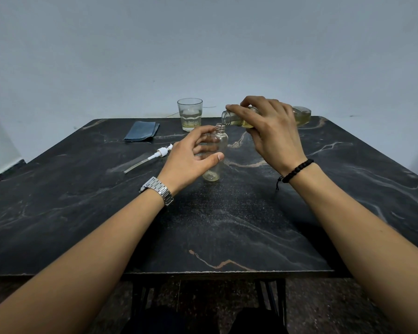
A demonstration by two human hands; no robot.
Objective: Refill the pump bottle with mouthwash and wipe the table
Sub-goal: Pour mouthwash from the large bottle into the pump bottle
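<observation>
Dark marbled table (227, 225) is filling my view against a plain grey wall; the pump bottle (216, 153) is standing upright near the middle, cap off, clear and looking empty so far. My right hand (273, 131) is gripping the mouthwash bottle (299, 115) round its body and tipping it nearly flat, its mouth just above the pump bottle's neck; my left hand (191, 157) is cupping loosely around the pump bottle, fingers relaxed and spread; whether they are touching it I cannot tell. I am judging the pump bottle as light, thin plastic that tips at a nudge, so holding it low on the body seems wise; the mouthwash bottle looks heavier and smooth, best held at its middle as now. The pump (152, 156) with its tube is lying to the left; the blue cloth (142, 131) is resting folded behind it; a glass (190, 114) with some pale liquid is standing at the back.
</observation>
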